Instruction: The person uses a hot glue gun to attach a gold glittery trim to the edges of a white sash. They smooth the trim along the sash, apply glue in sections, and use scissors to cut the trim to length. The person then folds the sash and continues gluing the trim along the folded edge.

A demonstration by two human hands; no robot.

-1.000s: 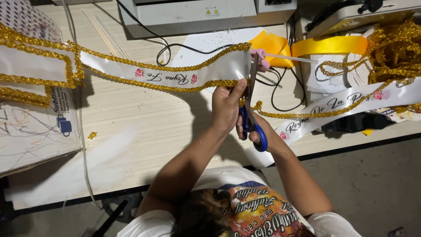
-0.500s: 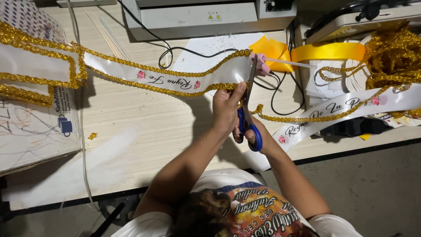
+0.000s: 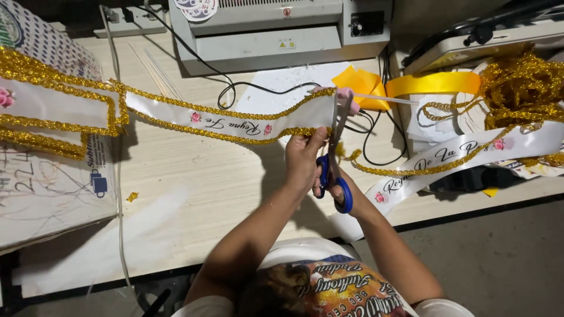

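Both hands sit close together near the middle of the head view. The left hand pinches the lower gold edge of a white satin sash with gold glitter trim and black script lettering, fingers closed on it. That sash runs from the hands out toward 10 o'clock across the pale wooden desk, where it meets a wider folded stack of the same white and gold sash material.

The right hand is wrapped through the loops of a pair of blue-handled scissors. The blades point up toward 12 o'clock and stand across the cut end of the sash; I can't tell how far apart they are.

Just past the blade tips, around 1 o'clock, there's a folded piece of yellow-orange ribbon, and a flat bright yellow satin band further toward 2 o'clock. A second white lettered sash with pink flowers stretches off toward 3 o'clock, with a tangled heap of gold glitter cord above it. At 12 o'clock sits a grey laminating machine, with black cables trailing over the desk. A cardboard box with scribbles lies at 9 o'clock.
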